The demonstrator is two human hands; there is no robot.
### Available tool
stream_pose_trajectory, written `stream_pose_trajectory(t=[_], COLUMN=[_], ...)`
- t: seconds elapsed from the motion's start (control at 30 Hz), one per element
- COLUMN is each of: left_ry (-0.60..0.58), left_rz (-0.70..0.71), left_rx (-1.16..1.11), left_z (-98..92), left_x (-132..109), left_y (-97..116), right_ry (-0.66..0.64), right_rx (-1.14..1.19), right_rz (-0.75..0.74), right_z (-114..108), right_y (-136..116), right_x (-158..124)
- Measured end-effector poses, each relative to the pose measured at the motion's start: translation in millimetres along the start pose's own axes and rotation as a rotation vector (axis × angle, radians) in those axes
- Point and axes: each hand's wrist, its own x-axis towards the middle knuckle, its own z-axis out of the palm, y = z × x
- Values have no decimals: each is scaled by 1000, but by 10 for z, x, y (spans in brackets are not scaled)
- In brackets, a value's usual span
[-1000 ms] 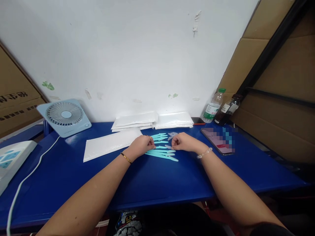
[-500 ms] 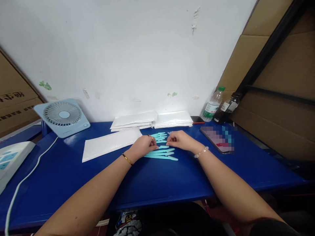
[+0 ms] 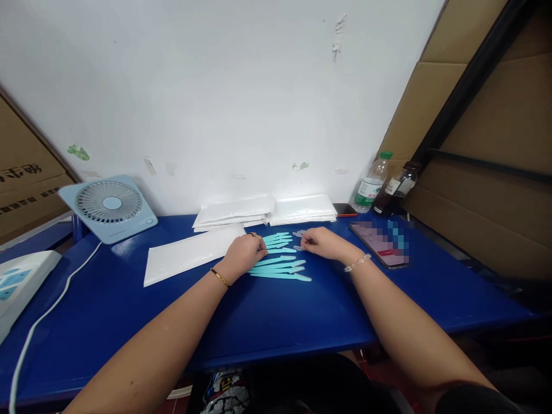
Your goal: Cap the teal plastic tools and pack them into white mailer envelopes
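Note:
Several slim teal eyebrow razors [image 3: 280,268] with paler tips lie fanned out on the blue table, handles toward my left hand. My left hand [image 3: 245,254] is closed, its thumb and fingers pinching the handle end of a razor in the middle of the fan. To the right of the tips, my right hand [image 3: 319,244] is closed, with a small translucent cap [image 3: 297,248] showing at its fingertips. Another translucent piece [image 3: 298,234] lies just beyond those fingers. The far handles are partly hidden by my left hand.
White padded envelopes [image 3: 233,210] are stacked against the wall, and a single envelope [image 3: 185,256] lies left of my hand. A phone [image 3: 375,244], a water bottle [image 3: 370,187] and a dark drink bottle [image 3: 394,190] are at right. A fan [image 3: 110,206] and its cord are at left.
My right hand has moved slightly right, away from the razor tips, with the translucent cap at its fingers. My left hand has shifted a little left.

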Motion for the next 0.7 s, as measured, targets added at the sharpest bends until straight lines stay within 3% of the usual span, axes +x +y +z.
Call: stream_pose_trajectory(t=[0.13, 0.33, 0.5, 0.57, 0.7], left_ry=[-6, -1, -115, -130, 16], left_rz=[-11, -15, 5, 5, 0], left_rx=[-5, -22, -106, -122, -4], left_z=[-6, -10, -55, -77, -93], left_x=[-4, 6, -22, -32, -22], left_y=[2, 32, 101, 97, 7], right_ry=[-24, -25, -65, -23, 179], right_rx=[57, 126, 180, 197, 137], right_rz=[34, -30, -74, -39, 120], right_z=[-39, 33, 47, -16, -201], right_y=[-39, -77, -134, -97, 97], right_x=[-31, -8, -4, -20, -90])
